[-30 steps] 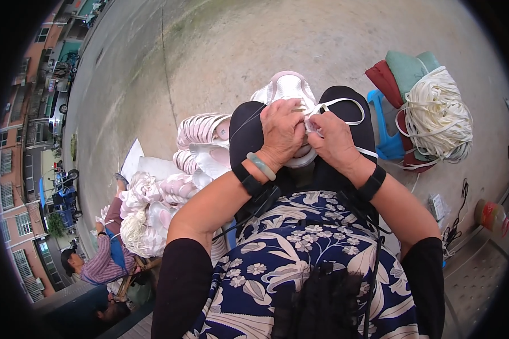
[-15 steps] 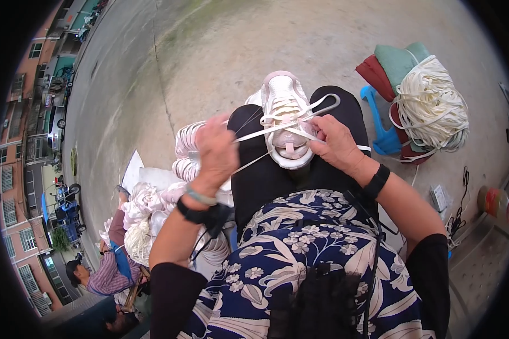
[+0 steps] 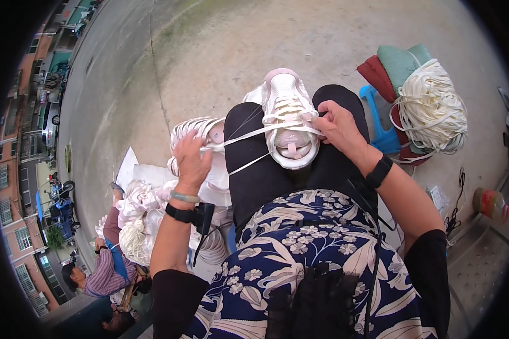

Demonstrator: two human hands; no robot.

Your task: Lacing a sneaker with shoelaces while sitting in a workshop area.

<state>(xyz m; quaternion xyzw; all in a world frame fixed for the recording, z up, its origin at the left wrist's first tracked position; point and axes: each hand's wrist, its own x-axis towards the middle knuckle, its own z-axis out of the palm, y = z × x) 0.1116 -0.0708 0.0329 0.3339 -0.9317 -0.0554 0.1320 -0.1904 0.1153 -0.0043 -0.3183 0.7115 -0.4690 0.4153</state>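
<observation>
A white and pink sneaker (image 3: 284, 86) rests on my lap between my knees, toe pointing away from me. Its white shoelace (image 3: 244, 136) is threaded through the eyelets and stretches out to the left across my thigh. My left hand (image 3: 191, 163) is closed on that stretched part, left of my knee. At the sneaker's right side, my right hand (image 3: 341, 127) pinches the lace close to the upper eyelets. A second stretch of lace (image 3: 250, 164) runs lower, from the shoe's left side over my left thigh.
Bundled white sneakers (image 3: 144, 200) lie on the ground to my left. At the right, a big hank of cream laces (image 3: 434, 107) sits with red and green cloth on a blue stool (image 3: 381, 133). A jar (image 3: 490, 204) stands farther right. Another person (image 3: 104, 274) sits at lower left.
My left hand has drawn the lace farther left, stretching it. The loop that stood up at the sneaker's right has shrunk, and my right hand has shifted slightly up and to the right.
</observation>
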